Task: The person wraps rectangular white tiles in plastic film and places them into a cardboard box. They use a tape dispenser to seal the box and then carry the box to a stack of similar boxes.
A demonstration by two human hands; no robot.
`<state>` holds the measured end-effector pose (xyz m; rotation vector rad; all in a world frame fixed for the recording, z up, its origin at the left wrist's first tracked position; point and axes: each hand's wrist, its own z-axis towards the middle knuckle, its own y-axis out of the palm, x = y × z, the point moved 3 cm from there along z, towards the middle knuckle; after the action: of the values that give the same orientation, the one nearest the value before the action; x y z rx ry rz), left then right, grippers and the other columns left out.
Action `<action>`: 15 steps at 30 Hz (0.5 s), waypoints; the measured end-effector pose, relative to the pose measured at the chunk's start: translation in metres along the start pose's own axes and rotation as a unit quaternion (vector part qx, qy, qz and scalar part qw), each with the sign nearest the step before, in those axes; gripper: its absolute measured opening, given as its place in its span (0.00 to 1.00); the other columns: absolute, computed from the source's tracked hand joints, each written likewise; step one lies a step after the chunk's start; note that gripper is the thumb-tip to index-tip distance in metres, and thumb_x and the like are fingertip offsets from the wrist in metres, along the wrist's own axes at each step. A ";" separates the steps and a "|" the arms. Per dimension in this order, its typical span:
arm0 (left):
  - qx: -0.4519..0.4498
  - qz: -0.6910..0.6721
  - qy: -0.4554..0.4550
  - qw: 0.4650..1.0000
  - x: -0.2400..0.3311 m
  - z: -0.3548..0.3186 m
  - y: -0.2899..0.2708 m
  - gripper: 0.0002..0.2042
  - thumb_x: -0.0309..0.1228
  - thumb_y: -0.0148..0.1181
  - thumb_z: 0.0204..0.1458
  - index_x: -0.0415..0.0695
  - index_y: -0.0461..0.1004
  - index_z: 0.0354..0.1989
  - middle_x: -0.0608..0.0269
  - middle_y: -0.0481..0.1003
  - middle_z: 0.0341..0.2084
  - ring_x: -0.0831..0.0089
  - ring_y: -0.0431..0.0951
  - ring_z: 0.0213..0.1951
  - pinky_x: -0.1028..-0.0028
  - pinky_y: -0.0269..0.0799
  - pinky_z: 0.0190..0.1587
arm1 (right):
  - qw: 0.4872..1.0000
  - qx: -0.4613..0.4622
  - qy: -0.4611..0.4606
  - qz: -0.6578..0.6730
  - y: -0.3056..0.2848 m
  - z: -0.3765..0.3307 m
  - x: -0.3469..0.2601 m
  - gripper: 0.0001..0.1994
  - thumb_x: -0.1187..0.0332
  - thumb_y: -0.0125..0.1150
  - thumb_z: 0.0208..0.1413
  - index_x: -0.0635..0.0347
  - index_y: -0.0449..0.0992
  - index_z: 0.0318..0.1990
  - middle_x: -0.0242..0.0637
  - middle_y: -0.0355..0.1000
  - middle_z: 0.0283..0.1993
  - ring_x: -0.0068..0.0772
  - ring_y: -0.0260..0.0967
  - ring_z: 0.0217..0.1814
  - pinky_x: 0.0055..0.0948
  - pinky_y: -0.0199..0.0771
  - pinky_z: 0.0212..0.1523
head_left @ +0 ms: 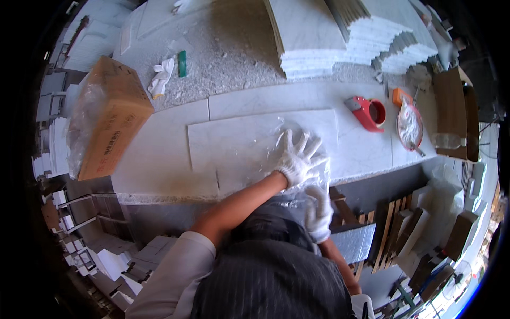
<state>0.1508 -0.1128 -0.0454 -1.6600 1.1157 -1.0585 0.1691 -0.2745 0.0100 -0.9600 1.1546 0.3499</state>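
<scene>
At the centre of the frame we see a pale marble slab [249,143] lying flat on the workbench [159,159], with a clear plastic sheet [289,133] crinkled over its right part. Our left hand [297,157], in a white glove, is spread wide and pressed flat on the sheet, gripping nothing. Our right hand [319,212], also gloved, hangs below the bench edge; whether it pinches the plastic we cannot tell, since the film blurs there.

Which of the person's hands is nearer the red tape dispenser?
Left. The left hand lies spread on the clear plastic sheet, beside the red tape dispenser; the right hand hangs lower, off the bench edge.
</scene>
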 end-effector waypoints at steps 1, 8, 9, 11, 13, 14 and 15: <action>0.029 0.008 0.002 1.000 -0.002 -0.002 0.011 0.29 0.57 0.45 0.57 0.72 0.57 0.69 0.62 0.45 0.74 0.49 0.43 0.73 0.29 0.33 0.63 | 0.997 0.017 -0.068 -0.033 0.011 0.021 -0.009 0.19 0.76 0.56 0.54 0.66 0.70 0.55 0.51 0.73 0.51 0.50 0.71 0.55 0.41 0.67 0.58; 0.196 0.038 -0.014 0.980 -0.046 -0.071 0.027 0.26 0.52 0.55 0.54 0.57 0.68 0.59 0.61 0.63 0.62 0.62 0.59 0.65 0.48 0.52 0.66 | 0.936 0.056 -0.039 -0.345 0.016 0.096 0.078 0.22 0.57 0.48 0.63 0.49 0.70 0.62 0.39 0.64 0.66 0.52 0.57 0.69 0.50 0.47 0.71; 0.196 0.061 -0.032 0.978 -0.062 -0.096 0.028 0.26 0.52 0.55 0.54 0.56 0.68 0.59 0.61 0.63 0.62 0.62 0.59 0.65 0.50 0.52 0.67 | 0.935 0.032 -0.041 -0.350 0.011 0.098 0.073 0.22 0.57 0.48 0.63 0.48 0.70 0.62 0.39 0.62 0.68 0.51 0.56 0.69 0.50 0.47 0.71; 0.118 0.089 -0.174 0.974 -0.108 -0.155 0.024 0.29 0.55 0.53 0.54 0.55 0.65 0.62 0.60 0.61 0.64 0.59 0.57 0.67 0.49 0.44 0.69 | 0.934 0.000 -0.037 -0.356 0.006 0.099 0.070 0.22 0.59 0.50 0.61 0.50 0.70 0.62 0.41 0.60 0.69 0.52 0.54 0.71 0.49 0.45 0.72; 0.107 0.017 -0.384 0.917 -0.145 -0.216 0.007 0.30 0.52 0.53 0.56 0.51 0.63 0.64 0.53 0.60 0.63 0.54 0.57 0.66 0.47 0.41 0.70 | 0.930 -0.008 -0.047 -0.365 0.006 0.098 0.075 0.23 0.59 0.49 0.61 0.51 0.70 0.63 0.44 0.60 0.69 0.52 0.53 0.71 0.49 0.44 0.72; 0.181 0.046 -0.459 0.869 -0.162 -0.252 0.026 0.28 0.50 0.56 0.55 0.48 0.64 0.61 0.51 0.61 0.61 0.54 0.58 0.65 0.48 0.46 0.68 | 0.926 -0.008 -0.052 -0.375 0.008 0.097 0.078 0.23 0.59 0.49 0.61 0.52 0.69 0.63 0.45 0.60 0.68 0.52 0.53 0.71 0.49 0.44 0.72; 0.254 0.072 -0.526 0.809 -0.168 -0.281 0.049 0.27 0.48 0.59 0.54 0.46 0.65 0.58 0.49 0.63 0.59 0.53 0.59 0.63 0.49 0.51 0.66 | 0.926 -0.012 -0.053 -0.373 0.010 0.097 0.078 0.23 0.59 0.49 0.61 0.54 0.69 0.63 0.48 0.60 0.68 0.52 0.53 0.71 0.50 0.45 0.71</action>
<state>-0.1659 -0.0166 -0.0437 -1.3404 0.1680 -0.1648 0.2531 -0.2103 -0.0558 -1.3061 0.6166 -0.1999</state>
